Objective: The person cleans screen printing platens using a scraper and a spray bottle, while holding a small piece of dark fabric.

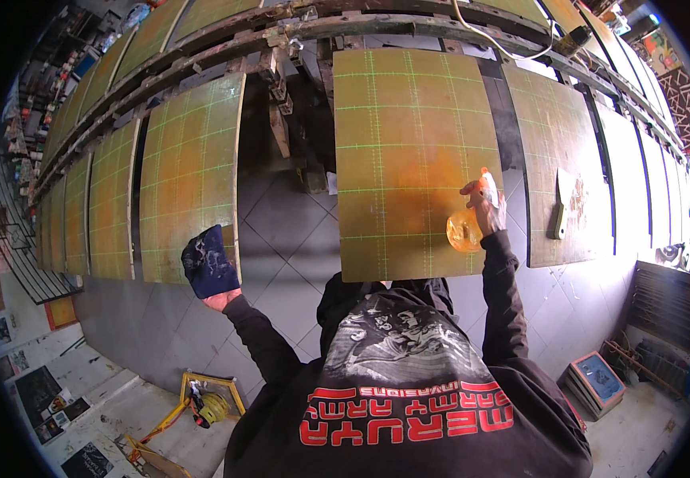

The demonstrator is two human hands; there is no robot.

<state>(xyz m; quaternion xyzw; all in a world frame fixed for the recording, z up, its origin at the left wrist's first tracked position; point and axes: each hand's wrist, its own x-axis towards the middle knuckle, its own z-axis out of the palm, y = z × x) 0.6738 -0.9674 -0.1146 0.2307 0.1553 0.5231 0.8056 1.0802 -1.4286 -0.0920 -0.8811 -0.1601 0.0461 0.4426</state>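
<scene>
My left hand (222, 298) grips a dark blue cloth (208, 259) with pale smears, at the near right corner of a yellow-brown board (189, 151). Its fingers are mostly hidden behind the cloth. My right hand (490, 210) is wrapped round a spray bottle (463, 232) with an orange nozzle and orange see-through body. The bottle is tilted above the right near part of the middle board (397, 159). Bright green grid lines cross this board, and an orange-brown tint spreads over its middle.
To the right, a wide scraper (558, 219) with a wooden handle lies on another board (548, 119). A metal rail (393, 26) runs behind the boards, carrying a pale cable (512, 54). A yellow frame (237, 390) lies at lower left; a blue-faced framed box (597, 378) stands lower right.
</scene>
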